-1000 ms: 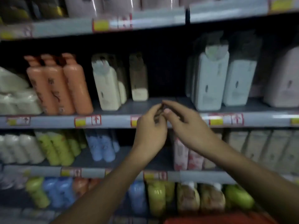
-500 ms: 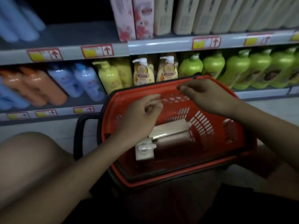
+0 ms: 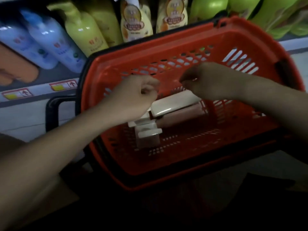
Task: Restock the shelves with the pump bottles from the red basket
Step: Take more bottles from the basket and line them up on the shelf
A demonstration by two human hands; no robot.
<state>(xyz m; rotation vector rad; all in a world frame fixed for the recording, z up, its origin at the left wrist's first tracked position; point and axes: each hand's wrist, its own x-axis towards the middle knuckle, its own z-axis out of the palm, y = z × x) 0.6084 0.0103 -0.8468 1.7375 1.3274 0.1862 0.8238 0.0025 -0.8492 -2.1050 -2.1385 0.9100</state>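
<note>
The red basket (image 3: 191, 165) sits in front of me, below the bottom shelf. A pale pump bottle (image 3: 176, 104) lies on its side inside, its white pump head (image 3: 148, 130) toward me; a second pinkish bottle (image 3: 183, 116) seems to lie under it. My left hand (image 3: 133, 99) hovers over the basket just above the pump end, fingers curled shut with nothing in them. My right hand (image 3: 211, 80) hangs over the far end of the bottle, fingers curled downward and empty. Neither hand touches the bottles.
The bottom shelf behind the basket holds blue bottles (image 3: 48, 42), yellow pump bottles (image 3: 83, 29), cream labelled bottles (image 3: 135, 19) and green bottles (image 3: 210, 7). A black basket handle (image 3: 51, 110) sticks out at the left. Price tags (image 3: 63, 85) line the shelf edge.
My view dropped from the upper shelves to the basket. Both hands came down from the shelf edge and now hover lower and closer over the bottles in the basket.
</note>
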